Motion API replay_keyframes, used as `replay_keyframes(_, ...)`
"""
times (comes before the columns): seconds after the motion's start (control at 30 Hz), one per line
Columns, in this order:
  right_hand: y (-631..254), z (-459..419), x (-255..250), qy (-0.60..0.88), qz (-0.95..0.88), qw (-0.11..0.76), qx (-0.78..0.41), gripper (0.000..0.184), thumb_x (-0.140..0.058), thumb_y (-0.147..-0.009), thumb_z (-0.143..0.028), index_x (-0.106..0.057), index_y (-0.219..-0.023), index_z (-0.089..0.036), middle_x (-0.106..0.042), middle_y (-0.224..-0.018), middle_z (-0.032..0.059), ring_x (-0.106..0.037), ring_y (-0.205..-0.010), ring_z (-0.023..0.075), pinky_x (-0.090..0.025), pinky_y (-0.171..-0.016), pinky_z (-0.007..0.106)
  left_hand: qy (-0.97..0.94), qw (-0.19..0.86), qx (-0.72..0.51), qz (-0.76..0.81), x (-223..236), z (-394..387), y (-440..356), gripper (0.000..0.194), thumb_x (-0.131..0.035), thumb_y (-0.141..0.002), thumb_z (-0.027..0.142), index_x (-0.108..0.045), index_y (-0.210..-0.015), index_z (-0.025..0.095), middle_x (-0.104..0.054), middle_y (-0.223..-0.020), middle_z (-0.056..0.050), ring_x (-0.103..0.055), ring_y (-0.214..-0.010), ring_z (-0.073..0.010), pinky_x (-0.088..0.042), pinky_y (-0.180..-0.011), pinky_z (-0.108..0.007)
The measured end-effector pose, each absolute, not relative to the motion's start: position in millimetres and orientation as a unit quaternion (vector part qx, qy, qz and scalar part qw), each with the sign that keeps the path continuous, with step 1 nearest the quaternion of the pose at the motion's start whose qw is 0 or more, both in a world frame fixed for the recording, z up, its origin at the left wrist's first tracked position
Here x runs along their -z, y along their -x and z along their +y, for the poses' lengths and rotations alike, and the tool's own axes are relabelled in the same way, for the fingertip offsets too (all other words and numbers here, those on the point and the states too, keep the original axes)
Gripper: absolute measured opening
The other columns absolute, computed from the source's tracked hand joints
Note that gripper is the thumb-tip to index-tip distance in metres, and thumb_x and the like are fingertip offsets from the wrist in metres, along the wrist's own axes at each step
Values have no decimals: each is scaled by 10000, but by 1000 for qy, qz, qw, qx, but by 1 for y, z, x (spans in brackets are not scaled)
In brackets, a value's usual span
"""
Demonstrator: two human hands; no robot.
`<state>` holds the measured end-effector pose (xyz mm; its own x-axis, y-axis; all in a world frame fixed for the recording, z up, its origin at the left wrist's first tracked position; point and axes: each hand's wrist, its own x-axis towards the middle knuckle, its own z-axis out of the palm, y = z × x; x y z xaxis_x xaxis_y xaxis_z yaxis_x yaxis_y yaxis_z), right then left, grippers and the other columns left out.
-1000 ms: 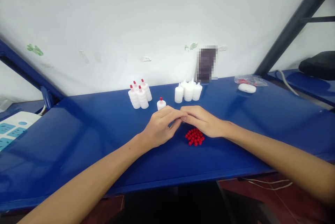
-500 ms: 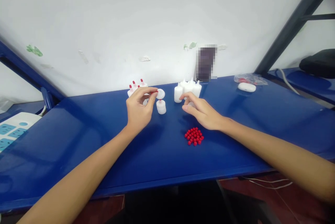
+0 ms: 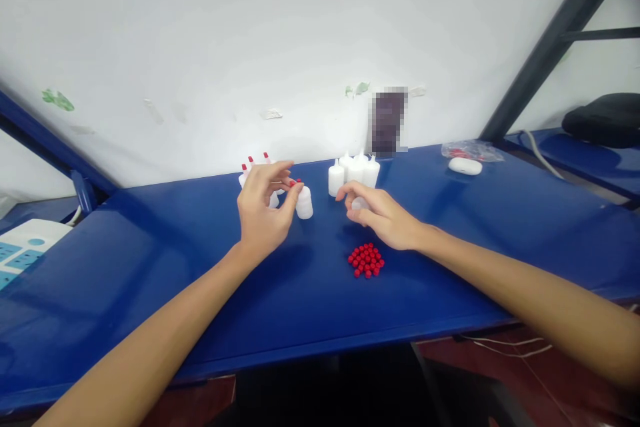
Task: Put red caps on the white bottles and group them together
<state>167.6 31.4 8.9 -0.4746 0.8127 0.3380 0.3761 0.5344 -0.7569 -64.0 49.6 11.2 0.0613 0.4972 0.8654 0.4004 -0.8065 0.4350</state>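
Observation:
My left hand [image 3: 264,214] is raised over the blue table [image 3: 150,267], its fingertips pinched on the red tip of a small white bottle [image 3: 303,203]. Behind it stand several red-capped white bottles [image 3: 250,167], partly hidden by the hand. My right hand [image 3: 383,217] rests on the table with its fingers curled round a small uncapped white bottle [image 3: 359,203]. Several more uncapped white bottles [image 3: 353,170] stand just beyond it. A heap of loose red caps [image 3: 367,260] lies in front of my right hand.
A white earbud case [image 3: 465,166] and a clear bag of red pieces [image 3: 473,150] lie at the back right. A power strip [image 3: 20,254] sits far left. A dark bag [image 3: 603,120] lies on the right shelf behind a black strut [image 3: 540,47].
Both hands moved apart and away from me, from above the red caps toward the bottles. My left hand carried a capped bottle to the left group. My right hand took an uncapped bottle.

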Motion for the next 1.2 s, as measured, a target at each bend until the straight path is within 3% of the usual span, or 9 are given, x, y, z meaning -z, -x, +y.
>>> replay_keyframes(0.1,-166,29,-9,322,-818,347,-328,269,-506,-933,-336,-488,-1170,-210,-528,-898,-4,-483,-705,139,-380,-697,302,-798,-19,-558,228,-10,35,54,292,-697,-846,112,-657,-1118,211,-699,-914,-13,-678,-791,-113,-584,-798,-253)
replay_keyframes(0.27,-162,22,-12,269,-836,341,-336,210,-476,-976,-382,-448,-1098,-214,-506,-926,13,-462,-797,161,-380,-734,310,-851,-28,-504,147,-1,21,40,254,-617,-895,90,-645,-1112,219,-744,-975,-26,-714,-855,-127,-586,-781,-230)
replay_keyframes(0.47,-158,17,-15,256,-838,316,-365,124,-428,-1000,-344,-407,-983,-223,-415,-817,-20,-367,-709,140,-345,-660,295,-853,-36,-508,115,2,23,40,276,-616,-886,65,-636,-1115,218,-744,-940,-21,-719,-875,-141,-598,-792,-245)
replay_keyframes(0.87,-155,14,-18,256,-809,312,-427,69,-402,-942,-219,-426,-1007,-226,-434,-867,-4,-374,-735,153,-367,-660,296,-872,-32,-475,112,5,27,42,250,-615,-903,110,-612,-1126,222,-735,-984,-30,-710,-887,-145,-590,-795,-252)
replay_keyframes(1.0,-154,15,-18,277,-795,359,-404,105,-376,-930,-198,-479,-950,-206,-482,-862,8,-418,-755,158,-376,-696,309,-870,-55,-471,135,0,24,42,258,-639,-892,141,-599,-1135,216,-709,-1024,-49,-679,-925,-157,-568,-805,-273)
replay_keyframes(1.1,-158,23,-16,303,-750,427,-403,96,-401,-867,-169,-494,-856,-193,-455,-749,-10,-398,-666,142,-342,-621,296,-866,-52,-470,161,-5,19,42,39,-615,-881,167,-584,-886,191,-634,-820,-25,-594,-725,-134,-496,-647,-263)
replay_keyframes(1.2,-161,35,-14,316,-723,466,-400,67,-421,-872,-186,-488,-871,-199,-456,-726,-20,-386,-613,132,-325,-584,292,-894,13,-402,199,-7,17,43,274,-522,-887,177,-395,-645,201,-441,-611,28,-423,-572,-117,-387,-581,-289)
